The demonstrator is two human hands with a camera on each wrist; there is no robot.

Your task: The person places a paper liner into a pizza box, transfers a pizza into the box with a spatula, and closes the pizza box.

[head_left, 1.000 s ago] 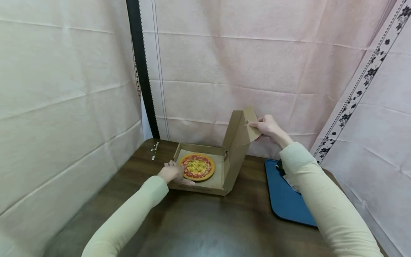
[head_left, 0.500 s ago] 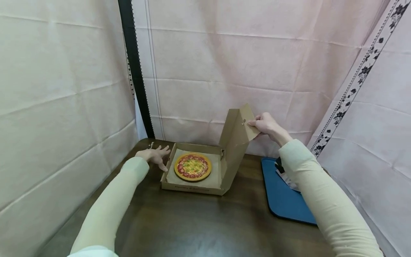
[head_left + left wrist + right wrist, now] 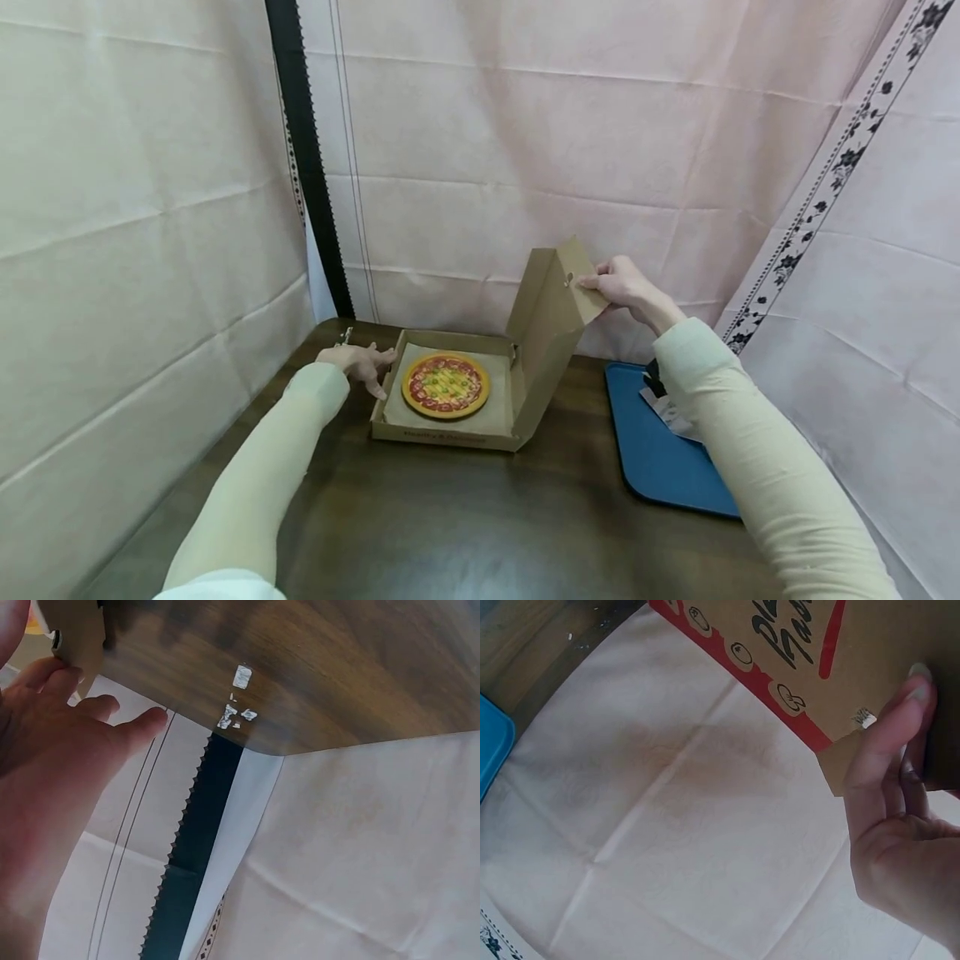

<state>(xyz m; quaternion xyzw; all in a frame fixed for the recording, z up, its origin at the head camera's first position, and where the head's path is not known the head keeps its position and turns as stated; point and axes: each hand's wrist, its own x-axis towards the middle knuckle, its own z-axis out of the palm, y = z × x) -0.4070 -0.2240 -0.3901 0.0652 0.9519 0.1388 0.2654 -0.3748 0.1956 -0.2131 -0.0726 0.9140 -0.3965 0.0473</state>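
Note:
A brown cardboard pizza box (image 3: 450, 438) stands on the table with its lid (image 3: 551, 342) raised on the right side. Inside, on a paper liner (image 3: 498, 375), lies a round pizza (image 3: 446, 385) with red, yellow and green topping. My right hand (image 3: 626, 290) pinches the lid's front flap (image 3: 576, 279) between thumb and fingers; in the right wrist view the lid's printed outer face (image 3: 810, 667) shows. With fingers spread, my left hand (image 3: 356, 364) is at the box's left wall, and the left wrist view has the fingers close against that wall (image 3: 79, 634).
A blue tray (image 3: 660, 467) sits to the right, holding a dark thing and a printed packet (image 3: 671, 417), partly hidden by my right sleeve. Small silvery scraps (image 3: 241, 676) are stuck near the table's back left corner. Cloth curtains (image 3: 465, 167) hang behind and on both sides.
My left hand has moved left, off the front left of the box beside the pizza, to its left wall. My right hand still holds the lid up. The view has shifted slightly.

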